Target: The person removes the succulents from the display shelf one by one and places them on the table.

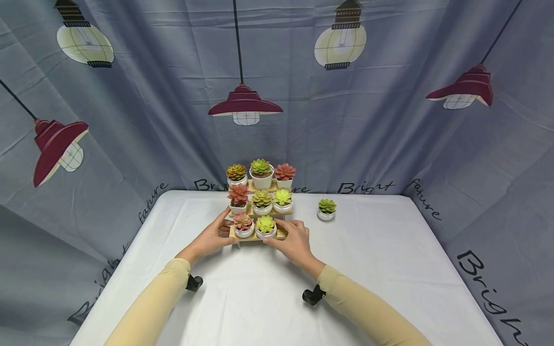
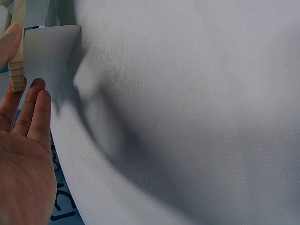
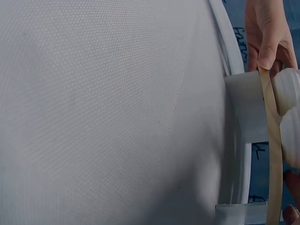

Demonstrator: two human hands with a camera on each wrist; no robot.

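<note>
A three-tier stand (image 1: 282, 235) with light wooden boards on white supports holds several small potted succulents. At the left end of the lowest board, my left hand (image 1: 213, 234) grips the wood, thumb on one side and fingers on the other; the left wrist view shows this hand (image 2: 26, 154) too. My right hand (image 1: 295, 241) holds the white pot of a bright green succulent (image 1: 266, 225) on that lowest board. In the right wrist view only its fingertips (image 3: 290, 213) show beside the board (image 3: 275, 173). Left of that pot sits a pink succulent (image 1: 243, 223).
One more green succulent (image 1: 326, 207) in a white pot stands on the white-covered table (image 1: 368, 269), right of the stand. Behind the table hangs a grey-blue curtain (image 1: 173, 120) printed with lamps and lettering. Fuller pots, such as the tall green one (image 1: 261, 175), fill the upper tiers.
</note>
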